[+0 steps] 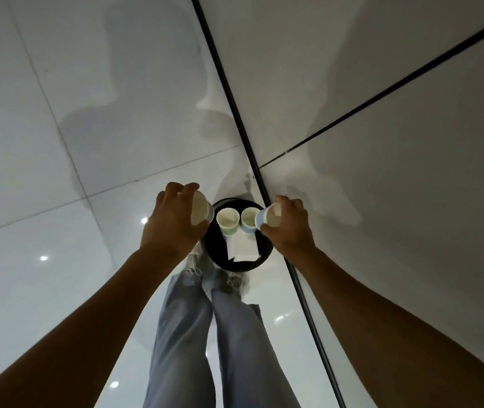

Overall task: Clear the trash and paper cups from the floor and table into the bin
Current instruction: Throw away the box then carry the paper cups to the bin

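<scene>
Both hands over black bin [215, 254]: left hand [173, 222] grips 1 paper cup [201, 212], right hand [289, 228] grips another [270, 218], tilted inward, apparently for dropping. 2 cups, white paper [242, 248] already inside.

Floor [58, 128]: glossy pale tiles with thin grout lines, showing small bright light reflections and soft grey shadows. A dark strip [234, 113] runs across it from the top edge to the bottom, met by a second dark line [396, 83] from the right. Standing on it: one round black bin [265, 254]; the person's two light shoes [196, 262], just beside the bin.
</scene>
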